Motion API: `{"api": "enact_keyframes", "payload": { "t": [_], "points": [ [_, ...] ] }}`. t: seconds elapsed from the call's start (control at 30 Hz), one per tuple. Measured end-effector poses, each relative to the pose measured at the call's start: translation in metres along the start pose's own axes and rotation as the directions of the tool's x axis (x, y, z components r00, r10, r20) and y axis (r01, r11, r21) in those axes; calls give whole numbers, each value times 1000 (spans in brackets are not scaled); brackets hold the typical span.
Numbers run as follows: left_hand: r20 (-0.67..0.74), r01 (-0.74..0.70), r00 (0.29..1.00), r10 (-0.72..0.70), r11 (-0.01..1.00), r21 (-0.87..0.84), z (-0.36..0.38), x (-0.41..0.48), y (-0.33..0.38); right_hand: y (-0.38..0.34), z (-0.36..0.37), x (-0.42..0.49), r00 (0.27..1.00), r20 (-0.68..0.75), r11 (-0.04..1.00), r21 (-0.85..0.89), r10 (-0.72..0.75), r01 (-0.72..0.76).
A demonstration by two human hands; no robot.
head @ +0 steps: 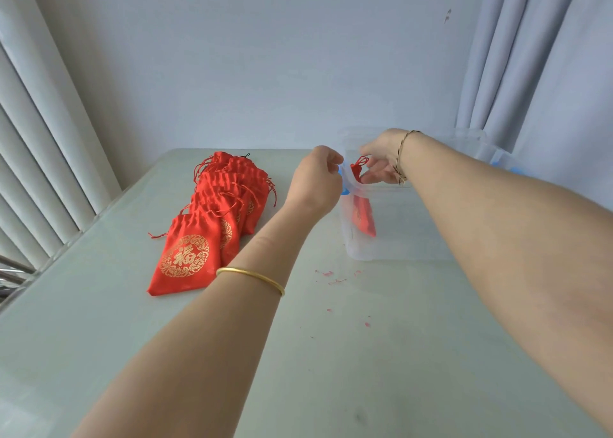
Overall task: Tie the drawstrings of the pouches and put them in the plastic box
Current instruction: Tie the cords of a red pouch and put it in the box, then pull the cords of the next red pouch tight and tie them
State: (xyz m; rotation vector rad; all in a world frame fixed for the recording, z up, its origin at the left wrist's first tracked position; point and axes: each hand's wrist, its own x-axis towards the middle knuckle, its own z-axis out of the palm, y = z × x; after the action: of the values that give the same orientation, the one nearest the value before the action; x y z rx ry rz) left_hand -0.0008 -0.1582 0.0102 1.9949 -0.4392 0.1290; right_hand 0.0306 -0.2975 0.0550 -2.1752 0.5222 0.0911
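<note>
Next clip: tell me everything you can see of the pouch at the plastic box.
The pouch is shiny red fabric with a gold print, seen dimly through the clear wall of the plastic box. It hangs roughly upright inside the box by the left wall, its body below the rim. Its neck is gathered tight, and red cord loops stick up above the rim. The right hand pinches it at the neck. Whether the left hand, curled at the rim, touches it cannot be told.

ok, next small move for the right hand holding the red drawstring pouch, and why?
Probably open the fingers and let it drop. The right hand pinches the gathered neck of the red fabric pouch, which hangs inside the clear plastic box with its low end near the floor. The left hand sits at the box rim.
</note>
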Motion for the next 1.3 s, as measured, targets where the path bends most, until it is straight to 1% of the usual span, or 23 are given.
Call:
{"api": "enact_keyframes", "payload": {
  "t": [0.07,0.1,0.17,0.23,0.27,0.3,0.37,0.43,0.5,0.53,0.57,0.6,0.67,0.77,0.83,0.9,0.97,1.07,1.2,1.3],
  "points": [
    [-12,-2,1000,2,1000,3,-1,0,0,1,0,2,999,-46,1000,-19,-2,1],
    [-21,-2,1000,2,1000,0,-1,-1,-1,1,0,2,998,-61,999,-48,21,-24],
    [-40,0,999,-1,1000,-5,-2,-1,-1,1,0,0,994,-109,988,-147,28,-44],
    [-60,7,998,-8,1000,-4,-3,-3,-3,0,0,1,987,-156,993,-113,-48,30],
    [-82,10,997,-10,1000,-2,-5,-4,-4,-1,-1,1,977,-194,990,-124,-86,62],
    [-113,14,993,-14,1000,2,-6,-5,-6,-2,-1,0,961,-245,980,-181,-127,84],
    [-206,28,978,-23,999,24,-12,-7,-14,-11,4,-8,904,-344,948,-277,-253,160],
    [-311,73,949,-48,995,67,-21,-11,-27,-24,15,-24,824,-399,907,-296,-402,299],
    [-424,167,901,-89,974,153,-34,-17,-45,-36,33,-43,740,-435,859,-257,-512,443],
    [-478,238,871,-115,949,206,-44,-21,-54,-40,45,-53,714,-439,835,-218,-546,505],
    [-524,317,838,-151,917,244,-54,-26,-64,-41,58,-63,702,-423,813,-182,-572,553],
    [-559,393,805,-197,884,254,-65,-32,-73,-40,71,-70,706,-389,795,-139,-592,590],
    [-600,523,738,-310,824,217,-81,-40,-92,-32,96,-82,743,-291,784,-45,-603,619],
    [-583,685,654,-482,704,187,-96,-50,-120,-13,125,-88,811,-165,824,-9,-561,567],
    [-556,747,614,-560,639,182,-102,-57,-135,-1,138,-90,848,-104,853,-7,-520,522],
    [-544,749,618,-567,634,190,-105,-61,-145,8,146,-91,873,-62,876,-20,-483,483],
    [-550,730,629,-549,660,175,-107,-61,-150,14,152,-92,890,-38,891,-25,-453,453],
    [-554,732,618,-558,665,148,-108,-64,-151,18,160,-95,903,-13,903,-1,-430,430],
    [-554,715,650,-520,667,212,-109,-71,-154,23,171,-102,923,32,922,78,-382,379],
    [-559,684,673,-484,695,221,-111,-78,-153,27,178,-107,927,73,927,108,-367,358]
  ]
}}
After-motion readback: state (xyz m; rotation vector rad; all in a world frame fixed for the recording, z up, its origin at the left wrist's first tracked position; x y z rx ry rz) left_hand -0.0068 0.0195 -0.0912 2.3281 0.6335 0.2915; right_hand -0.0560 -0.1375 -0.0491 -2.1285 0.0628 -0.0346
